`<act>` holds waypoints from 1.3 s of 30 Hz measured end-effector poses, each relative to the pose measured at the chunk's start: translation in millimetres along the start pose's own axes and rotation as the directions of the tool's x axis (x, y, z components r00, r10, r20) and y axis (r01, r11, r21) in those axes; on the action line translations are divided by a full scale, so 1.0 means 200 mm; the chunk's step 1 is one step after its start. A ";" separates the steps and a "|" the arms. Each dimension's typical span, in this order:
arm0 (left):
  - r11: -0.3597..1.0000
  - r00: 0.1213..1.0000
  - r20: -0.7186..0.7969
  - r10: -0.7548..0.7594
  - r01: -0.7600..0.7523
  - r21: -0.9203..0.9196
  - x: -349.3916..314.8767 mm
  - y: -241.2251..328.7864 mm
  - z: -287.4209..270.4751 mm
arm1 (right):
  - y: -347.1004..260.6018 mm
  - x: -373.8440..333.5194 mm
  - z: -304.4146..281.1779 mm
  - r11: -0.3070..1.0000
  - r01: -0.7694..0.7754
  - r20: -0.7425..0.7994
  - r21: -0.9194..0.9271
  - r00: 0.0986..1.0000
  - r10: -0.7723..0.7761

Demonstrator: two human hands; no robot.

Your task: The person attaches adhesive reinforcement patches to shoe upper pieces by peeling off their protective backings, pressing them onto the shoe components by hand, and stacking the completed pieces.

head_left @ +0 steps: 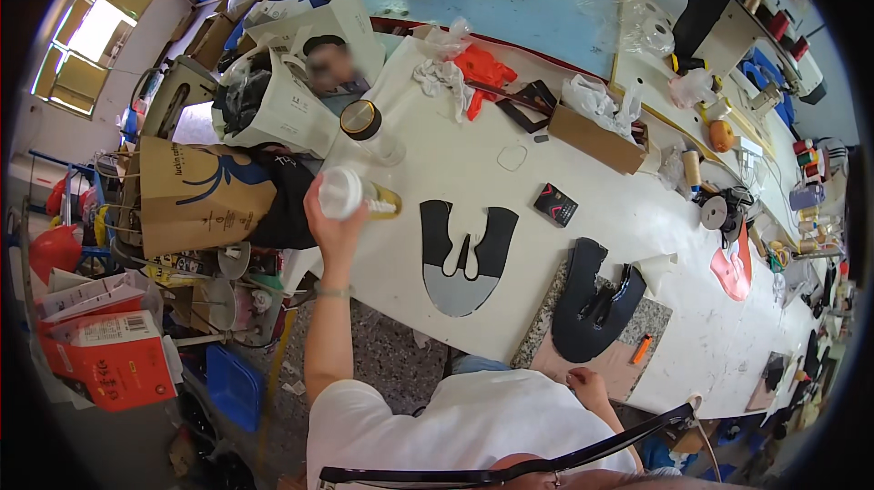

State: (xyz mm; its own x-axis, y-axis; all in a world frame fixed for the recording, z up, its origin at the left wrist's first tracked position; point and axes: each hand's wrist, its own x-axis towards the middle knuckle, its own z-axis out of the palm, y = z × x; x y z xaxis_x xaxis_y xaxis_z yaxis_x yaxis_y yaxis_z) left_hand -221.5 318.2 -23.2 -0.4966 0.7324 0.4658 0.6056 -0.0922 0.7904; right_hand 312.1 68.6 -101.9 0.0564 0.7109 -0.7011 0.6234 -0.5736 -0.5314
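My left hand is wrapped round a clear bottle with a white lid and yellowish liquid, tilted over the left part of the white table. Just behind it stands a clear jar with a dark, gold-rimmed lid. My right hand, its fingers loosely curled, rests at the near edge of a pinkish board; nothing shows in it. Beyond that hand a black U-shaped shoe upper piece lies partly on a speckled stone slab. Between the hands lies a flat black-and-grey shoe upper piece.
An orange cutter-like tool lies right of the black piece. Farther back are a small black box, an open cardboard box and a red plastic bag. Paper bags crowd the left; a pink piece lies right.
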 end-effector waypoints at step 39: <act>0.727 0.664 0.298 0.686 -0.607 -0.321 -0.51 1.48 -0.68 | 0.14 0.10 -0.04 0.967 0.121 0.278 -0.225 0.959 -0.055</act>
State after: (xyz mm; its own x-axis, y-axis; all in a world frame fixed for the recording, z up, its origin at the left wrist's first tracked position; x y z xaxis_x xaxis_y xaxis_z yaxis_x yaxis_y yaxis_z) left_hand -76.3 125.0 216.6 0.2713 0.6238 0.7329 0.5421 -0.7283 0.4192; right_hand 336.9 71.1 -127.3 -0.1969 0.6003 -0.7752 0.7848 -0.3775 -0.4916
